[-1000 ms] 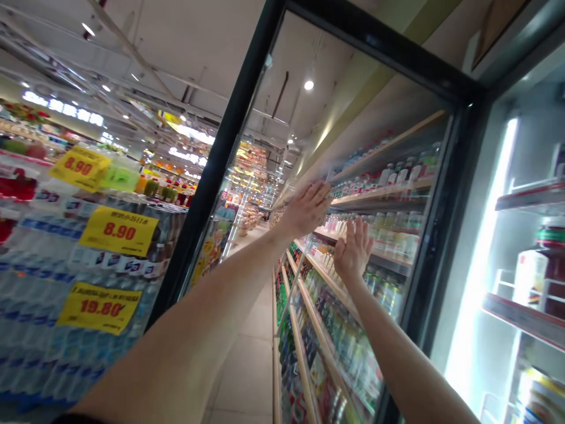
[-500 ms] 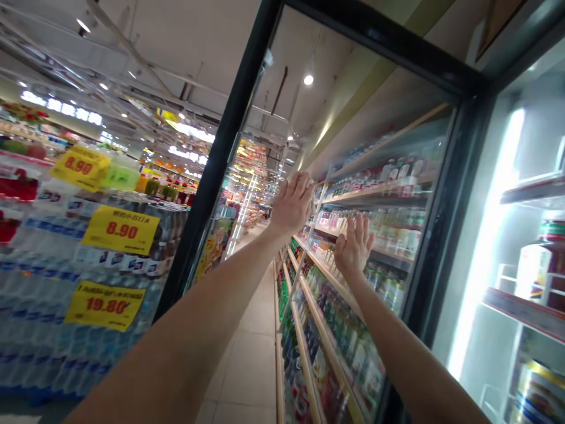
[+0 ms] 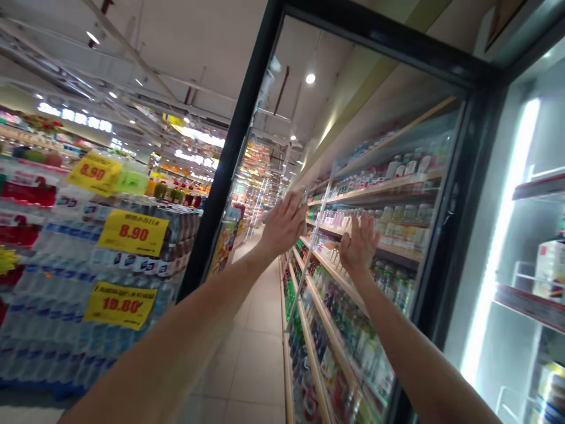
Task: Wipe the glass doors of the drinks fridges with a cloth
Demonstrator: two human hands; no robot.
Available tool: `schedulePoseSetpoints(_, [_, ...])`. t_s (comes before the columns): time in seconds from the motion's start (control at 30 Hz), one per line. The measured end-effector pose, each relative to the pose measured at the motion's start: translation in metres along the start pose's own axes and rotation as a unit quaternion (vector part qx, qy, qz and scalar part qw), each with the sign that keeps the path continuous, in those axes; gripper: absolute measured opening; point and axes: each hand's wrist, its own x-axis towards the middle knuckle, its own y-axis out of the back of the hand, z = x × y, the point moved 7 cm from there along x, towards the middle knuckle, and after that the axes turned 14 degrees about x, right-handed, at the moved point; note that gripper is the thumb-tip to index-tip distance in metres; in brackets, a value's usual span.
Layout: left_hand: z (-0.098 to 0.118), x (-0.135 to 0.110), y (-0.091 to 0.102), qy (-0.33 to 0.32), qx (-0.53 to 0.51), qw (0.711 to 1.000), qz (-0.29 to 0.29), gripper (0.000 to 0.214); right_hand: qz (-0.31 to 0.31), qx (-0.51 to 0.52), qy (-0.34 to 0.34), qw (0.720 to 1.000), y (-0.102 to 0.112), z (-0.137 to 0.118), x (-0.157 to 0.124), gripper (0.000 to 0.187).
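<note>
A glass cooler door (image 3: 353,112) with a black frame stands open in front of me. My left hand (image 3: 285,222) lies flat against its glass, fingers stretched out and slightly apart. A pale patch shows at its fingertips; I cannot tell whether this is a reflection or a thin cloth. Lower and to the right, my right hand (image 3: 359,244) has its palm toward the same pane, with its fingers extended. I see nothing held in it. Shelves of bottles (image 3: 408,215) show in the glass behind both hands.
The lit cooler interior (image 3: 489,247) is at the right, with a shelf (image 3: 529,303) holding drinks. Stacked water bottles (image 3: 48,294) with yellow price signs (image 3: 132,232) stand at the left. A tiled aisle floor (image 3: 256,353) runs between, partly seen through the glass.
My left hand has slid down and left across the glass. My right hand stays in nearly the same place. The view has turned slightly left.
</note>
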Motion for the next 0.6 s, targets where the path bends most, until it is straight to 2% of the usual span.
schedulePoseSetpoints(0.07, [0.015,-0.010,0.000,-0.063,-0.007,0.998,-0.004,0.040,0.001,-0.003,0.003,1.000,0.000,0.000,0.000,0.053])
schedulePoseSetpoints(0.13, [0.015,-0.014,-0.002,-0.087,-0.014,0.996,-0.011,0.039,0.006,-0.004,0.008,1.000,0.000,0.000,0.000,0.054])
schedulePoseSetpoints(0.2, [-0.008,-0.010,-0.004,-0.038,-0.019,0.999,-0.008,0.038,0.011,-0.004,0.011,1.000,0.000,0.000,0.000,0.054])
schedulePoseSetpoints(0.3, [-0.053,-0.004,-0.003,0.085,-0.015,0.996,0.023,0.039,0.016,-0.001,0.014,1.000,0.001,0.000,0.000,0.053])
schedulePoseSetpoints(0.37, [-0.058,-0.005,-0.001,0.103,-0.007,0.994,0.039,0.041,0.017,-0.001,0.016,1.000,0.001,-0.001,0.000,0.052])
schedulePoseSetpoints(0.43, [-0.036,-0.010,0.002,0.059,-0.001,0.997,0.043,0.040,0.014,-0.003,0.012,1.000,0.001,-0.001,0.000,0.052])
schedulePoseSetpoints(0.53, [0.018,-0.021,0.005,-0.055,-0.007,0.998,0.037,0.036,0.008,-0.007,0.009,1.000,0.001,-0.001,0.000,0.053])
schedulePoseSetpoints(0.6, [0.039,-0.028,0.005,-0.107,-0.016,0.994,0.018,0.035,0.005,-0.009,0.008,1.000,0.001,-0.001,0.000,0.052])
